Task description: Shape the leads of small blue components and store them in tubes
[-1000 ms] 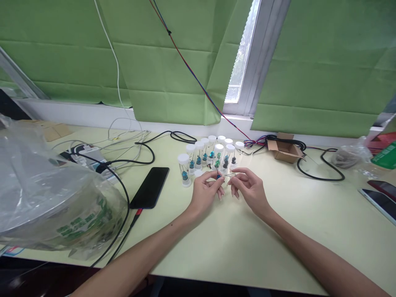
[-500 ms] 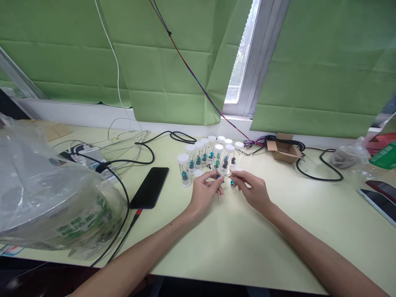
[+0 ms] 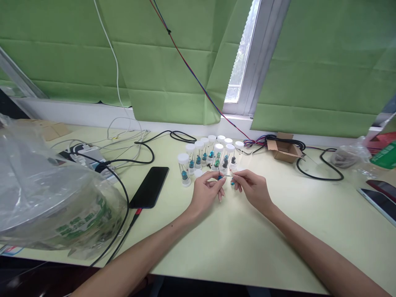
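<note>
My left hand (image 3: 204, 193) pinches a small dark blue piece (image 3: 220, 177) between thumb and fingertips. From that piece a thin, wire-like stem (image 3: 228, 176) runs right, and the fingertips of my right hand (image 3: 254, 187) are closed on its far end. Just below the right fingertips shows a small bright blue bead-like piece (image 3: 232, 183); whether it is held or on the table is unclear. Behind both hands stand several clear tubes (image 3: 185, 171) with white caps, holding blue, green or dark pieces on thin stems. A white cap (image 3: 198, 173) sits beside the left hand.
A black phone (image 3: 149, 187) with a cable plugged in lies left of the hands. Further left is a large clear plastic bag (image 3: 71, 206). An open cardboard box (image 3: 284, 152) and black cables (image 3: 331, 180) are at the back right. Another phone (image 3: 379, 205) lies far right.
My right hand has shifted very slightly to the right, and the dark blue piece shows a little more at the left fingertips. The tubes have not moved.
</note>
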A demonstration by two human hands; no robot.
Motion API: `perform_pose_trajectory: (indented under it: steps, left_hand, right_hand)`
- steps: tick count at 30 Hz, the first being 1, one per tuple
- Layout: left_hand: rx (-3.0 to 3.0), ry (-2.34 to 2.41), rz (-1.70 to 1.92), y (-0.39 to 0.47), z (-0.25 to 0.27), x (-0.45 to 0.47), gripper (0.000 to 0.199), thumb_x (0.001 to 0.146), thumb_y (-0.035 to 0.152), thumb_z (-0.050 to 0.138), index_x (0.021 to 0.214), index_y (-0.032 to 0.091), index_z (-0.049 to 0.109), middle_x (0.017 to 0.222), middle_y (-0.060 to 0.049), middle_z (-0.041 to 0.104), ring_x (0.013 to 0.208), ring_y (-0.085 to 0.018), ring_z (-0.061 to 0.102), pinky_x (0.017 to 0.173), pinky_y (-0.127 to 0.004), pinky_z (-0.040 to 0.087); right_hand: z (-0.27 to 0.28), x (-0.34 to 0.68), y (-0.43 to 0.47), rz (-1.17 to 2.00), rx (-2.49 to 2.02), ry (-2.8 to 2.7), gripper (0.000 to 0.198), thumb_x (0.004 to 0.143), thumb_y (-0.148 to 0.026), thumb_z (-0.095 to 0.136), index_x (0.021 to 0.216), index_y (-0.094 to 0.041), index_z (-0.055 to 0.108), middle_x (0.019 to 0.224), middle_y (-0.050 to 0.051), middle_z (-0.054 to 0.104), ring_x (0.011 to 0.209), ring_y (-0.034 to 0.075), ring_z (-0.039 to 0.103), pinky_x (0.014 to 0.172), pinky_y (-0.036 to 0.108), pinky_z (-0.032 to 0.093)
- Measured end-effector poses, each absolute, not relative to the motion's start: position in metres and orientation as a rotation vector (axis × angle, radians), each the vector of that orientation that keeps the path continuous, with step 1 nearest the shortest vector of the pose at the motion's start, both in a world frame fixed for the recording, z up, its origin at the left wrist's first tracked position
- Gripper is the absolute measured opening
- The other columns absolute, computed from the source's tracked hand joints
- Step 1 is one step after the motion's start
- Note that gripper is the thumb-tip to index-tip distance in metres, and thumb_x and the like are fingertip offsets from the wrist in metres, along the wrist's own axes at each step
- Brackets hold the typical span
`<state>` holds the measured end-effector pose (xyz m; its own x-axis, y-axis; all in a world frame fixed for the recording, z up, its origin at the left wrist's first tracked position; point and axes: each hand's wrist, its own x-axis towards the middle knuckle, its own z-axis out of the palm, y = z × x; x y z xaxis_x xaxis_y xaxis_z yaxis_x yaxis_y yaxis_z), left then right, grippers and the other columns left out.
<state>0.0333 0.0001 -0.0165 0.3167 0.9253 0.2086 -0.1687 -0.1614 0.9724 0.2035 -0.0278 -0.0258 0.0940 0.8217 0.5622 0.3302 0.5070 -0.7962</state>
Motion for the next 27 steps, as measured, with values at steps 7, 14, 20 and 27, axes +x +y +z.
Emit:
perform_pose_trajectory:
  steps: [7,14,20,27]
  left_hand:
    - [1.396,0.757,1.168,-0.003,-0.015,0.034,0.025,0.078,0.038,0.072,0.087,0.015,0.068,0.100,-0.006,0.060,0.048,-0.008,0.058,0.041,-0.023,0.045]
    - [1.422,0.754,1.178,-0.002,-0.016,0.035,0.025,0.078,0.039,0.071,0.086,0.015,0.068,0.097,-0.005,0.059,0.048,-0.007,0.058,0.041,-0.023,0.045]
    - [1.494,0.755,1.178,-0.001,-0.020,0.034,0.023,0.081,0.038,0.069,0.086,0.016,0.068,0.096,-0.005,0.058,0.047,-0.008,0.058,0.040,-0.023,0.045]
    - [1.535,0.733,1.181,0.001,-0.022,0.034,0.023,0.082,0.038,0.068,0.085,0.015,0.066,0.093,-0.004,0.056,0.047,-0.008,0.058,0.041,-0.023,0.045]
  right_hand:
    - [-0.020,0.200,-0.029,0.683,-1.026,-1.388,0.024,0.090,-0.038,0.063,0.076,-0.019,0.063,0.064,0.000,0.064,0.046,0.012,0.055,0.043,0.026,0.043]
    - [-0.012,0.198,-0.030,0.908,-1.004,-1.266,0.031,0.084,-0.045,0.069,0.072,-0.017,0.061,0.059,0.000,0.062,0.040,0.010,0.051,0.037,0.024,0.040]
    - [-0.012,0.198,-0.029,1.192,-0.985,-1.066,0.036,0.076,-0.046,0.076,0.068,-0.017,0.057,0.055,-0.003,0.059,0.035,0.006,0.044,0.032,0.018,0.027]
    - [-0.013,0.197,-0.027,1.358,-0.960,-0.895,0.038,0.068,-0.042,0.082,0.068,-0.016,0.056,0.053,-0.005,0.056,0.033,0.002,0.037,0.032,0.016,0.022]
